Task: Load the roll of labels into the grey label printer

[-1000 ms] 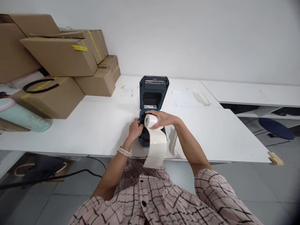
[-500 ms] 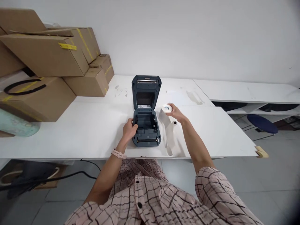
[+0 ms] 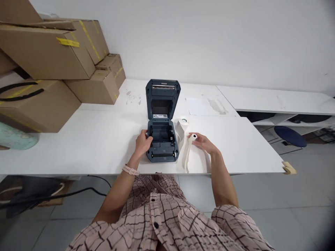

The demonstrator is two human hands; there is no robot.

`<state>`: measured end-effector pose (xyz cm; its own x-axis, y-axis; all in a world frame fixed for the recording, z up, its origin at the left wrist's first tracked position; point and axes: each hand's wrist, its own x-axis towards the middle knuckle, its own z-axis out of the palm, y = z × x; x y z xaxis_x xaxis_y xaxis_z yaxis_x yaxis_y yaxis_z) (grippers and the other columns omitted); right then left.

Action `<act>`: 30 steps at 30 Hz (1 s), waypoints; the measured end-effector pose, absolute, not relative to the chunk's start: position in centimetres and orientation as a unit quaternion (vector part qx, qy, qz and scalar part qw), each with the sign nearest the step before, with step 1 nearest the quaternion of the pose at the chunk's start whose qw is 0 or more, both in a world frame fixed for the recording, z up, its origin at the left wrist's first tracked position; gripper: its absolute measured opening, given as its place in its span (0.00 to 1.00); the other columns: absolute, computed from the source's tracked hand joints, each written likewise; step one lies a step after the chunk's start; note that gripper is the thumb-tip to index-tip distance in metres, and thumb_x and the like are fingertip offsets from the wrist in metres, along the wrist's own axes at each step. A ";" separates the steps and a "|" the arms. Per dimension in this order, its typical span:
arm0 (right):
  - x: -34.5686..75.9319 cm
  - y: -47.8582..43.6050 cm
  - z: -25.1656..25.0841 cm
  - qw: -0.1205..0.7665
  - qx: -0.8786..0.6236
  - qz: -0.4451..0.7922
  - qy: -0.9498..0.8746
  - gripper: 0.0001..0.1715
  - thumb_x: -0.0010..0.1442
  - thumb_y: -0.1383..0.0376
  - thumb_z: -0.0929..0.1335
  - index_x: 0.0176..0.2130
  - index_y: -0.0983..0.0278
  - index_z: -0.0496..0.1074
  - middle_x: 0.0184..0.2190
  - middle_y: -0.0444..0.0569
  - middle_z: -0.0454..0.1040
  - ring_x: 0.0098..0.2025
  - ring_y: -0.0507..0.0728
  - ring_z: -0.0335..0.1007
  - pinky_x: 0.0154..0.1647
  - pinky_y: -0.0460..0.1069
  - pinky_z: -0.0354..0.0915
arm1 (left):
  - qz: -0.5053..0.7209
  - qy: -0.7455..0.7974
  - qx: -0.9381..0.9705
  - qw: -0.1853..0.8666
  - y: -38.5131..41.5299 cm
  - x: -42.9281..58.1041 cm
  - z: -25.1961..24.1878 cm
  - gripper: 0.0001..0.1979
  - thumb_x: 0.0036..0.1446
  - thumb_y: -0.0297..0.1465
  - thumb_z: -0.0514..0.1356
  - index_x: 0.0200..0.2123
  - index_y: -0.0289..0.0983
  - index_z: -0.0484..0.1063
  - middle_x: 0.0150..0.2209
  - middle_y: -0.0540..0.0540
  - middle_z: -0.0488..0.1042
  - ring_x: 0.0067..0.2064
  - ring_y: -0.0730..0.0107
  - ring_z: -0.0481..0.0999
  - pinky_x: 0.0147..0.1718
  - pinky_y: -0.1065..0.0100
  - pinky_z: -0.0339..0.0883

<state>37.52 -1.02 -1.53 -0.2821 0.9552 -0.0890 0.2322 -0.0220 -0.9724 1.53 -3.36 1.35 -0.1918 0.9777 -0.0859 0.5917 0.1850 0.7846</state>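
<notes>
A dark grey label printer (image 3: pixel 163 143) stands on the white table with its lid (image 3: pixel 162 99) raised, so the bay inside shows. My left hand (image 3: pixel 143 143) grips the printer's left edge, thumb over the rim. To the right of the printer, a white label roll (image 3: pixel 183 122) stands on end. A small label roll with a dark core (image 3: pixel 193 137) is pinched in the fingers of my right hand (image 3: pixel 205 143). From that small roll a paper strip (image 3: pixel 187 157) trails toward the table's front edge.
Cardboard boxes (image 3: pixel 49 52) with yellow tape are stacked at the left, beside a pale green cylinder (image 3: pixel 17 136). A sheet of paper (image 3: pixel 197 106) lies behind the rolls. A blue stool (image 3: pixel 290 136) stands right of the table, whose corner has a padded guard (image 3: pixel 289 168).
My right hand has let go of the larger label roll and moved down toward me, onto the small roll. The paper strip has turned edge-on. My left hand stays on the printer.
</notes>
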 end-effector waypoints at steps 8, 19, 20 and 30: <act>30.2 -1.1 8.1 0.284 -0.322 0.431 -0.794 0.30 0.68 0.51 0.69 0.64 0.57 0.67 0.53 0.53 0.78 0.51 0.61 0.76 0.52 0.57 0.71 | 0.328 0.701 0.552 0.310 -3.4 1.5 1.0 0.20 0.58 0.30 0.57 0.54 0.37 0.71 0.36 0.46 0.76 0.37 0.60 0.75 0.37 0.64 0.65; 18.1 1.7 6.9 -0.016 -0.398 0.099 -0.912 0.26 0.67 0.71 0.67 0.62 0.67 0.70 0.56 0.62 0.79 0.58 0.71 0.75 0.58 0.61 0.65 | 0.335 0.708 0.537 0.314 -3.3 1.7 0.9 0.19 0.57 0.28 0.59 0.52 0.38 0.72 0.34 0.48 0.75 0.36 0.62 0.75 0.36 0.65 0.64; 18.3 0.9 6.8 -0.012 -0.400 0.092 -0.912 0.26 0.67 0.71 0.66 0.63 0.67 0.70 0.57 0.63 0.78 0.59 0.71 0.74 0.59 0.61 0.65 | 0.337 0.707 0.536 0.315 -3.3 1.7 0.9 0.19 0.56 0.28 0.58 0.53 0.38 0.72 0.34 0.48 0.75 0.36 0.62 0.75 0.36 0.65 0.64; 21.7 -9.7 3.4 0.169 -0.410 0.077 -0.893 0.29 0.70 0.73 0.60 0.66 0.64 0.70 0.68 0.58 0.70 0.69 0.68 0.66 0.68 0.68 0.64 | 0.375 0.684 0.515 0.356 -3.8 1.7 0.9 0.21 0.56 0.32 0.61 0.54 0.36 0.71 0.34 0.48 0.73 0.34 0.64 0.72 0.33 0.66 0.62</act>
